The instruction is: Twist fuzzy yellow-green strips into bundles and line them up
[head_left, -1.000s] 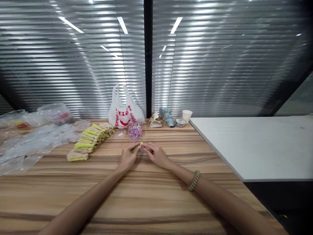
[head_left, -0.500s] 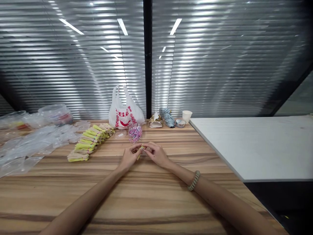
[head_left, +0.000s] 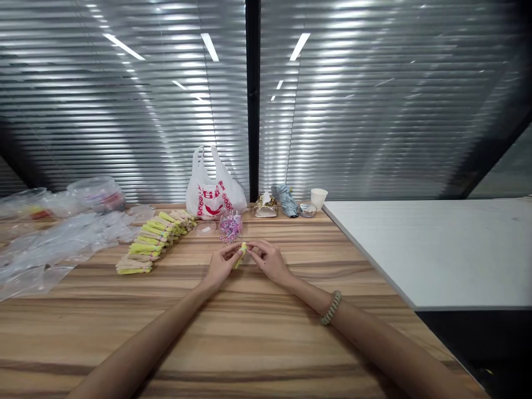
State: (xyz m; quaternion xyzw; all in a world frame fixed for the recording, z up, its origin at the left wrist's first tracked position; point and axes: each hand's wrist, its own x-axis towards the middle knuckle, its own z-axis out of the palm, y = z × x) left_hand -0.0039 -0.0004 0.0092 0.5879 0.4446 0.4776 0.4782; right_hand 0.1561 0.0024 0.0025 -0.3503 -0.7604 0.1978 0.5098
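Note:
Pinched in my left hand [head_left: 221, 267] is a small yellow, soft-looking strip bundle [head_left: 240, 254], its top end standing up past the fingertips. My right hand [head_left: 268, 260] is closed beside it, thumb and fingertips pinched at the bundle's upper right side; whatever they hold is too small to make out. Just beyond the hands a heap of thin pink, purple and white ties [head_left: 231, 224] sits in what looks like a clear container. To the left lies a long row of yellow and beige bundles [head_left: 152, 241], several with a coloured band around the middle.
Clear plastic bags [head_left: 62, 238] spread over the table's left side. At the back stand a white carrier bag [head_left: 214, 194], a gold tissue pack [head_left: 266, 206], a blue folded umbrella [head_left: 286, 200], a round tin [head_left: 307, 209] and a paper cup [head_left: 318, 198]. A clear lid [head_left: 205, 227] lies near the ties.
My right fingertips have drawn slightly right, away from the left ones, so more of the yellow bundle's top shows. The left hand still grips it.

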